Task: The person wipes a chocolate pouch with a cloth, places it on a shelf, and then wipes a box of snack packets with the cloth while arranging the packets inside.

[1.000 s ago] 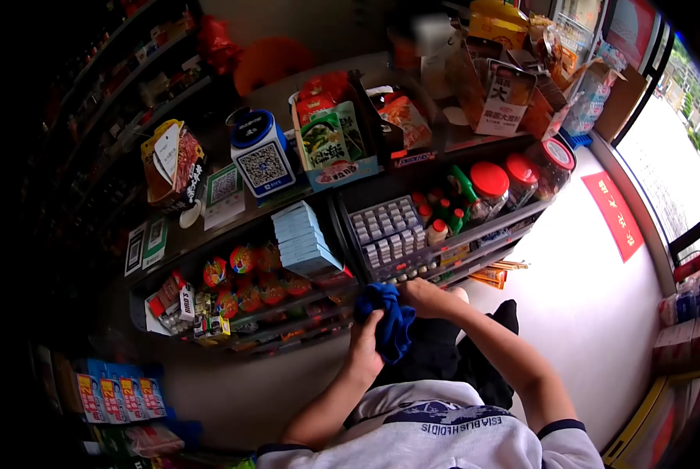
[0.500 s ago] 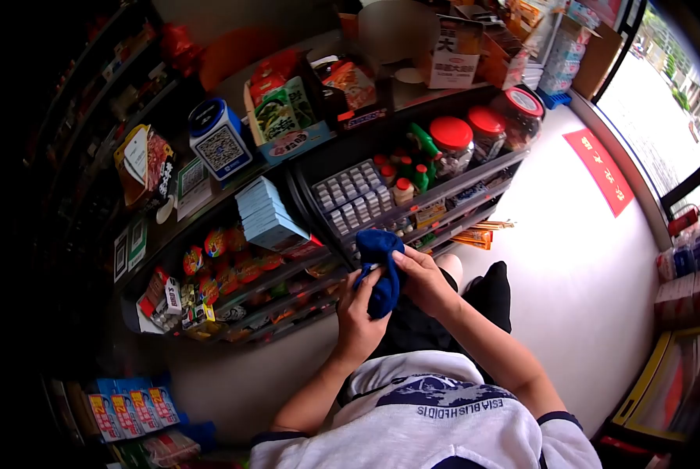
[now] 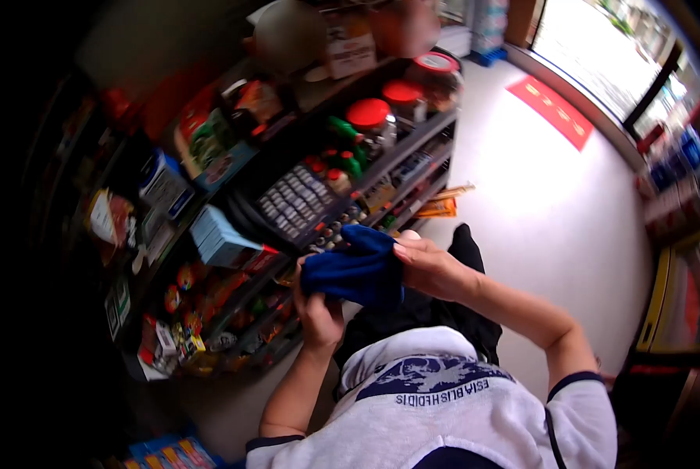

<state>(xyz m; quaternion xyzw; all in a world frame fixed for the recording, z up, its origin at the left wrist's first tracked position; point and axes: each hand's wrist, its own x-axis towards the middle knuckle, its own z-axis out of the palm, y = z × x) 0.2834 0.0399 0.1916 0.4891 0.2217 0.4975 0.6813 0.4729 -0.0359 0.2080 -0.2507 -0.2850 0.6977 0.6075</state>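
A dark blue cloth [image 3: 356,270] is spread between my two hands, in front of the shelf unit and above my lap. My left hand [image 3: 317,311] grips its left end, with the fingers partly behind the fabric. At the cloth's right edge, my right hand [image 3: 432,268] pinches it between thumb and fingers. The cloth hides part of the lower shelves and some of my dark trousers.
A shelf unit [image 3: 436,129] holds red-lidded jars [image 3: 368,114], small white packs [image 3: 297,202] and a light blue box stack [image 3: 221,237]. A red mat [image 3: 551,112] lies near the doorway. Orange packs [image 3: 437,208] stick out low beside the shelf.
The cloth was bunched up and is now opened out wider, with my hands farther apart. The view has turned, so the shelves appear farther left and more tilted.
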